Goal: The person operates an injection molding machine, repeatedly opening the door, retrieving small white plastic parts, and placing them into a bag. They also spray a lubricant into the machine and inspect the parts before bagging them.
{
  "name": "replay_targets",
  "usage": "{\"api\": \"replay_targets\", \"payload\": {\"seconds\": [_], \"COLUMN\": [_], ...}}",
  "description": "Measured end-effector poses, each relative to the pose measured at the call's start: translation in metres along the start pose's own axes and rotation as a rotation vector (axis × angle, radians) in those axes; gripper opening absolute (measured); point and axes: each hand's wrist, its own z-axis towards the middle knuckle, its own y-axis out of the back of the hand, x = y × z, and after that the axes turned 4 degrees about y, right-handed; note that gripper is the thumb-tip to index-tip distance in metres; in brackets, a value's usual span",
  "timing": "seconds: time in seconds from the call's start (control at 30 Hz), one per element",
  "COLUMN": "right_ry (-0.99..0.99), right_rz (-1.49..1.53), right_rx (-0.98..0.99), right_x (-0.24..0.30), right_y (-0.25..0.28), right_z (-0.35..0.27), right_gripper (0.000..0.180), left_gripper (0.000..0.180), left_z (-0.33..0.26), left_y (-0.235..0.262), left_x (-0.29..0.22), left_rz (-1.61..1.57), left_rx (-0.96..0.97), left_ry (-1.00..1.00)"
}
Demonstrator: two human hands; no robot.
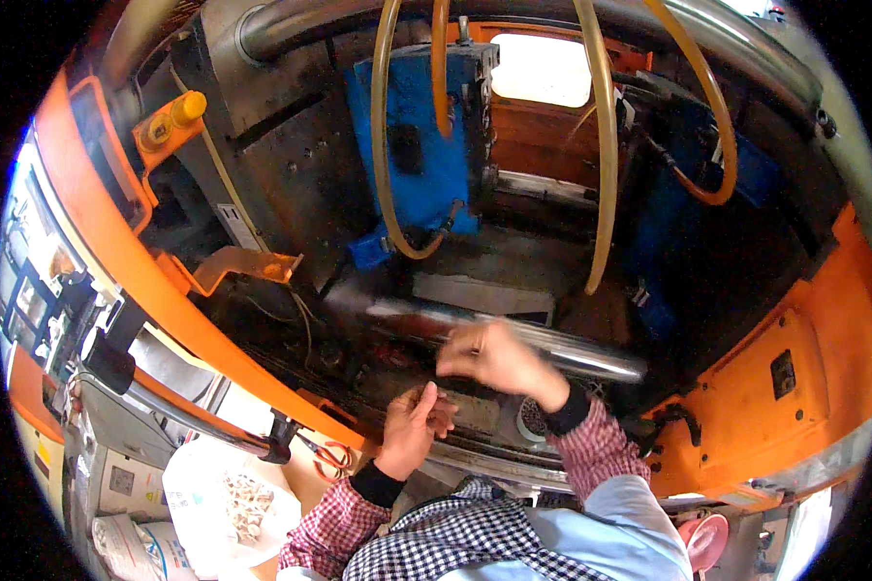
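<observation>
where right hand (499,359) curls, shiny bar (591,357) lies behind

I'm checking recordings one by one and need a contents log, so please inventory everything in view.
Blocks: 2, blue, upper centre and right
Hoses: 4, amber, hanging from top
Upper bar: at least 1, silver, top
Rod: 1, silver, centre
Guards: 2, orange, left and right
Knob: 1, yellow, upper left
Handled tool: 1, orange, lower left
Bag: 1, white, lower left
Pieces: uncounted, pale, on bag
Bowl: 1, pink, lower right
Smaller items: uncounted, unclear
Sleeves: 2, red-checked, lower centre
Left grip: 1, bare, centre
Right grip: 1, bare, blurred, by rod
</observation>
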Motion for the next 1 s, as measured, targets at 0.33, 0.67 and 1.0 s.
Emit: {"api": "replay_targets", "payload": {"seconds": [0.33,0.67,1.0], "right_ry": [0.053,0.315,-0.063], "right_rz": [-0.343,-0.45,-0.507], "right_rx": [-0.137,-0.131,-1.241], "right_x": [0.023,0.002,-0.148], "right_y": [-0.037,-0.026,0.114], "right_z": [-0.065,-0.031,0.193], "right_gripper": [0.014,0.016,0.016], "left_gripper": [0.027,0.041,0.045], "left_z": [-0.006,-0.008,-0.029], "left_y": [-0.015,-0.003,-0.003], "left_x": [0.001,-0.007,-0.002], "left_rz": [-0.051,-0.028,0.085], "left_rx": [0.007,-0.022,-0.018], "left_ry": [0.129,0.034,0.193]}}
